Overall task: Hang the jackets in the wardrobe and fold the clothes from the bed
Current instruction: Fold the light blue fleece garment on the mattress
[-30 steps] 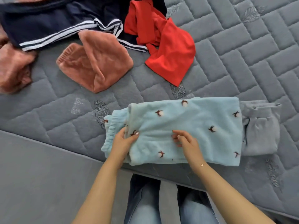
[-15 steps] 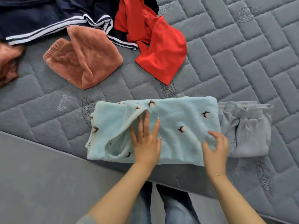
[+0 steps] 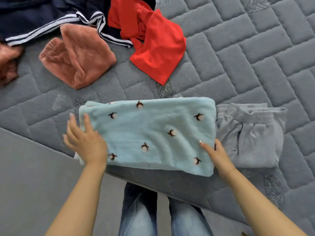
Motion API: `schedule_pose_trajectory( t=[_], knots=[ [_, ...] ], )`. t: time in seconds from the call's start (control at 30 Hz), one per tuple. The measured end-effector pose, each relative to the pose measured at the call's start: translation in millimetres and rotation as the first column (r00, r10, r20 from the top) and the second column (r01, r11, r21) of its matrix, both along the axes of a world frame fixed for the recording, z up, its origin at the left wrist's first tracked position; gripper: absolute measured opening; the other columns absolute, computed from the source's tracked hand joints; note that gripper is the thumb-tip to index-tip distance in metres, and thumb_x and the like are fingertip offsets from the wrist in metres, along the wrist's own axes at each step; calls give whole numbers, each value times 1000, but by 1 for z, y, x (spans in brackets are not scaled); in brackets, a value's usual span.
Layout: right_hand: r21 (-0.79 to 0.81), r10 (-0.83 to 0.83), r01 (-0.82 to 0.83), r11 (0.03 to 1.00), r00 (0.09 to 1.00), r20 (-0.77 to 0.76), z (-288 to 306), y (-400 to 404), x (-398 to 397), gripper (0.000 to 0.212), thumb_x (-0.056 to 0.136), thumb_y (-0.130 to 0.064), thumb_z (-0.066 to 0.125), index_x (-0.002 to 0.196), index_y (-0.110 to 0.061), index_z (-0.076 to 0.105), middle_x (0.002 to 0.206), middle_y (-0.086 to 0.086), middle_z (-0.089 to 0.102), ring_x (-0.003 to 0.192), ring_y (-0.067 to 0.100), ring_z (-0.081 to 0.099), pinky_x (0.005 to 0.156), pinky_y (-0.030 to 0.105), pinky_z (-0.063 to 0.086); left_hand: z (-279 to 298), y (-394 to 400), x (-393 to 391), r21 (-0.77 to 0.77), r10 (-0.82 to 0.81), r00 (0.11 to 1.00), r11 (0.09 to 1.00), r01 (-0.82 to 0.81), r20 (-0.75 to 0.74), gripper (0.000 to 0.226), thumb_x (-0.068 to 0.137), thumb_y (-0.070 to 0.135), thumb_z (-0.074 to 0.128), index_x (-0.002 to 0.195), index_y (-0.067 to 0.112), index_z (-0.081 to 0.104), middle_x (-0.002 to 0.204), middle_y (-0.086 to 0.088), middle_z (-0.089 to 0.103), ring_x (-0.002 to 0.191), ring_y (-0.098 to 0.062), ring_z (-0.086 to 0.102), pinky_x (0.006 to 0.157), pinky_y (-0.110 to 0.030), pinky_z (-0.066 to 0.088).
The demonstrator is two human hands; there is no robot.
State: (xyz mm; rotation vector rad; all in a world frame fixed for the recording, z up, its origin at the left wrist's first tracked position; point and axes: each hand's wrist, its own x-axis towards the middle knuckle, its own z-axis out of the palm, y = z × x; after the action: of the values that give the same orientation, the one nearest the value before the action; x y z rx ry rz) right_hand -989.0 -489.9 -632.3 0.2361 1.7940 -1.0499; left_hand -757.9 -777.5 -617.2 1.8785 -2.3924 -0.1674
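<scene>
so the blue fleece (image 3: 153,133) lies folded at the bed (image 3: 255,57) edge, long axis left-right between both hands. left hand (image 3: 85,142) rests flat on its left end, fingers spread; right hand (image 3: 215,153) holds the right end, probably thumb on top. grey pile (image 3: 252,135) touches its right side.

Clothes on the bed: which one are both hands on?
The light blue fleece piece with dark sprig motifs, folded at the bed's near edge. The left hand and right hand are at its ends; the grey, pink, red and navy garments lie untouched.
</scene>
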Motion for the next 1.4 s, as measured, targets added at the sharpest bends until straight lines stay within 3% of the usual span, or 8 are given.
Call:
schedule_pose_trajectory(
  t=[0.17, 0.3, 0.43, 0.53, 0.63, 1.0, 1.2, 1.4],
  knots=[
    [-28, -59, 61, 998, 995, 83, 1, -7, -15, 59, 80, -32, 78, 132, -21, 51, 121, 1, 68, 104, 24, 69, 89, 49, 57, -32, 82, -74, 248, -600, 797, 763, 597, -72, 59, 99, 34, 47, 153, 27, 25, 163, -9, 9, 150, -28, 12, 118, -52, 9],
    [-116, 10, 11, 993, 984, 178, 11, -15, -25, 50, 81, -10, 74, 127, -18, 56, 116, 5, 71, 101, 25, 71, 82, 46, 59, -83, 107, -83, 516, -628, 778, 675, 527, 27, 65, 102, 50, 24, 142, 35, -24, 148, 5, -40, 141, -17, -35, 106, -42, -32],
    [-210, 80, -34, 977, 973, 215, 35, -32, -16, 54, 79, -7, 74, 128, -19, 56, 118, 3, 71, 104, 24, 69, 84, 44, 58, -74, 83, -79, 610, -592, 781, 548, 572, -200, 61, 103, 46, 32, 150, 39, -7, 153, 12, -29, 142, -7, -28, 111, -35, -25],
    [-272, 81, -29, 962, 980, 182, 60, -53, 2, 64, 68, -12, 76, 128, -18, 55, 118, 4, 70, 106, 24, 68, 81, 39, 58, -36, 53, -69, 758, -67, 867, 455, 467, -494, 37, 104, 34, 41, 140, 33, 47, 157, 8, 29, 143, -5, 25, 113, -25, 24],
    [-320, 88, -46, 946, 989, 118, 83, -87, 32, 66, 64, -10, 73, 127, -14, 54, 113, 2, 72, 105, 21, 69, 79, 32, 58, 4, 17, -43, 886, 541, 705, 328, 327, -460, 25, 104, 29, 40, 122, 29, 59, 131, 3, 62, 113, -9, 63, 92, -22, 47],
    [-202, 470, -481, 853, 876, -106, 69, -279, 169, 106, 88, -17, 62, 153, -27, -21, 79, -1, 58, 79, 12, 57, 85, 31, 51, 26, -88, 79, 933, 863, 455, 49, 358, -220, 59, 95, 58, 38, 129, 14, 58, 120, -8, 69, 106, -21, 68, 82, -38, 56],
    [-277, 358, -344, 897, 934, 1, 44, -290, 170, 81, 94, -5, 54, 156, -25, 6, 96, 6, 59, 92, 11, 55, 91, 22, 47, 6, -80, 81, 911, 710, 572, 311, 270, -411, 21, 89, 13, 67, 109, 18, 68, 99, -3, 76, 91, -21, 70, 67, -25, 57],
    [-26, 239, -303, 953, 798, -553, 32, -232, 141, 37, 89, -7, 67, 122, -21, 59, 107, -3, 49, 101, 13, 50, 94, 24, 44, -18, -92, 97, 860, 658, 594, 496, 122, -463, 6, 87, 12, 71, 89, 16, 67, 88, -3, 72, 82, -19, 63, 73, -32, 52]
  ],
)
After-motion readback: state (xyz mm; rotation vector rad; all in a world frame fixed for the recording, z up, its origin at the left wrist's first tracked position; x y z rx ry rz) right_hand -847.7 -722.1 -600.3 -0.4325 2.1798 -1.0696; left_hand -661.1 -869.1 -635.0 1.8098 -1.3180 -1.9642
